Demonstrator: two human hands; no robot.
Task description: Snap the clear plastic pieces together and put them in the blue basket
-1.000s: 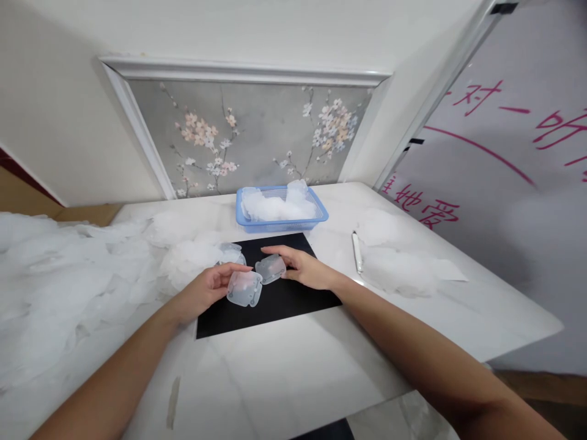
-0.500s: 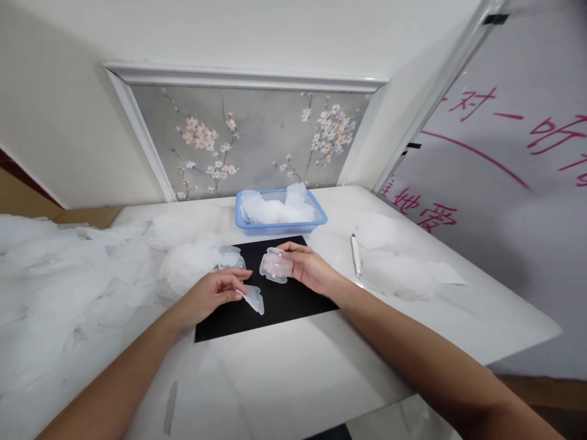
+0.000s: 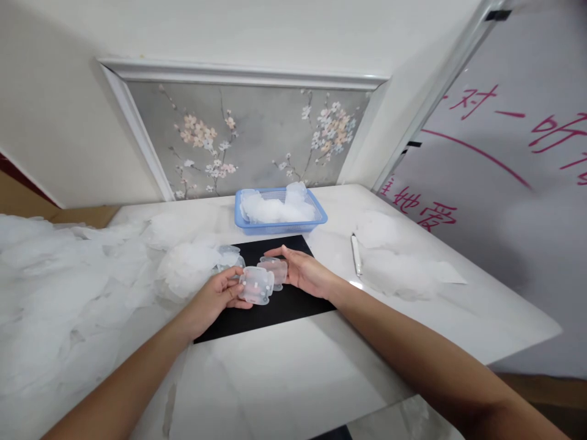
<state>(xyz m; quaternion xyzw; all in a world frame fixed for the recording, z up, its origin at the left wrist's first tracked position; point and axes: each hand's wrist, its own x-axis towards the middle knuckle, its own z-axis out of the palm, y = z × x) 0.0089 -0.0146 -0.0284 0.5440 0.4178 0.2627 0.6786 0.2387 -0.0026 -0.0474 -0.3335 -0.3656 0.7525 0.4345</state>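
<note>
Above a black mat (image 3: 284, 311), my left hand (image 3: 220, 295) pinches a thin translucent plastic piece (image 3: 257, 285) with a notched outline and small holes. My right hand (image 3: 305, 273) grips a second translucent plastic piece (image 3: 276, 272) of similar shape, partly behind the first; the two overlap in view, and whether they touch I cannot tell. Another clear piece (image 3: 229, 256) lies at the mat's left edge, just beyond my left hand, beside a heap of the same pieces (image 3: 186, 269).
A blue basket (image 3: 279, 229) with translucent pieces stands at the back, against the wall. A large pile (image 3: 68, 305) of them covers the left side. To the right are a white pen-like cutter (image 3: 356, 255) and more loose pieces (image 3: 398, 272) on the white table (image 3: 275, 373).
My left hand has turned its piece from edge-on to flat and brought it right, in front of the other. My right hand has shifted slightly left and its piece has tilted.
</note>
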